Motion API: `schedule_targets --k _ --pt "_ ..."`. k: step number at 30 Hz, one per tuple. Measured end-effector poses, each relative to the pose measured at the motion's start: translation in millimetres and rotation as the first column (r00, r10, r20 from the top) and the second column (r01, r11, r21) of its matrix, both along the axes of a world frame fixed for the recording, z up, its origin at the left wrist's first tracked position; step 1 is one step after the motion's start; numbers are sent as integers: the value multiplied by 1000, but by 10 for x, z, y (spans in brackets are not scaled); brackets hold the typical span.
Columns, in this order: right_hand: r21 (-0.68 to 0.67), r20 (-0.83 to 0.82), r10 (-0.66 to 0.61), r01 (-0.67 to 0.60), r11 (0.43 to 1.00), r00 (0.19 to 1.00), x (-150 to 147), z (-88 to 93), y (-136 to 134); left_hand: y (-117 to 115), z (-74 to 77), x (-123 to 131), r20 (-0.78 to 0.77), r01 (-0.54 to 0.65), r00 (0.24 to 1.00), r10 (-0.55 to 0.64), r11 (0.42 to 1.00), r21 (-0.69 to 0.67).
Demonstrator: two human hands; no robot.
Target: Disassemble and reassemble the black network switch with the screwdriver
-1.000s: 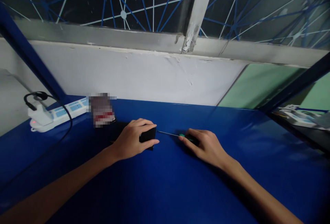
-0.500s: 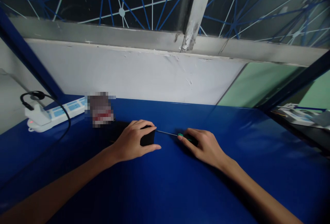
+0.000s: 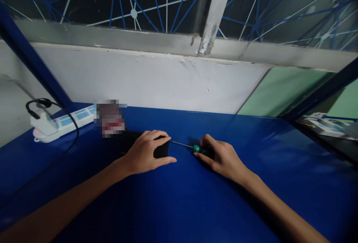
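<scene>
My left hand (image 3: 145,151) wraps over a flat black box-like object (image 3: 161,150) on the blue table, thumb along its near side and fingers over its top. What kind of object it is, I cannot tell. In my right hand (image 3: 222,157) lies a screwdriver (image 3: 196,148) with a black and green handle, its thin metal shaft level and pointing left. The shaft's far end reaches the right side of the black object by my left fingertips; the tip itself cannot be made out.
A white power strip (image 3: 73,120) with a plugged-in adapter and black cable (image 3: 76,134) lies at the back left of the blue table (image 3: 179,205). Beside it is a pixelated item (image 3: 112,120). A white wall stands behind; papers (image 3: 327,125) lie at the far right.
My right fingers have shifted on the screwdriver handle, with the index finger raised, so more of its green collar shows. My left hand keeps its hold. The view has moved slightly.
</scene>
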State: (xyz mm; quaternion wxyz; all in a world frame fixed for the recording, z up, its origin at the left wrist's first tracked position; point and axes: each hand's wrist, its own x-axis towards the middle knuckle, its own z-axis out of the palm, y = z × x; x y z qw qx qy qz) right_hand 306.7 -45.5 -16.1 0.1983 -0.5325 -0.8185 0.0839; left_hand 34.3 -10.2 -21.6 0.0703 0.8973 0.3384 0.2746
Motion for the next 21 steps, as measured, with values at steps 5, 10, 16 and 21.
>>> schedule_targets --k 5,10,16,21 --pt "-14 -31 17 -17 1000 999 2 -13 7 6 -14 -12 -7 2 1000 -3 1000 -15" --pt "-17 -48 2 -3 1000 999 -17 13 -5 6 -9 -12 -11 5 1000 -5 999 -32" --pt "3 22 41 -41 999 999 -22 107 -23 7 2 -4 -12 13 1000 -14 999 -41" --pt "33 24 62 -62 997 998 -8 89 -20 20 -20 -20 -24 19 1000 -20 999 -26"
